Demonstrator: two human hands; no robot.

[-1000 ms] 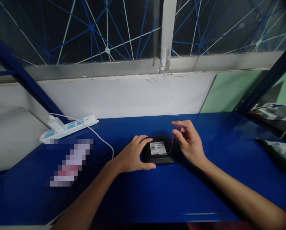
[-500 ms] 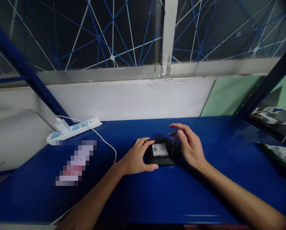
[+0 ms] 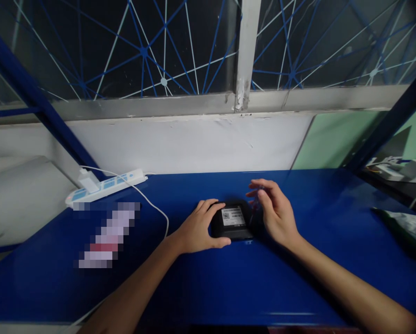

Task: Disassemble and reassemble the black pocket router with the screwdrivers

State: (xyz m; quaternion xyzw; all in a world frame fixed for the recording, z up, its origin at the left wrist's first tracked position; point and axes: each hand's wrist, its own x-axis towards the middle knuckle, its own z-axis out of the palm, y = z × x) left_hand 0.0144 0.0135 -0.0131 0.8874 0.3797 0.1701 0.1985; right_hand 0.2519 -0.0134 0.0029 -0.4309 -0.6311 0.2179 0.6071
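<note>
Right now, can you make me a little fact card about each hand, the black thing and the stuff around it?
Left hand: around the left part of the black device
Right hand: holding a slim tool, too blurred to name, by the device's right edge
Black device: on the blue table, white label up
Back left: white power strip with a white plug in it

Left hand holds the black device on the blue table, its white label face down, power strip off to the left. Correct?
Not quite: the white label faces up, as the head view shows. The left hand does hold the black device on the blue table, with the power strip off to the left.
</note>
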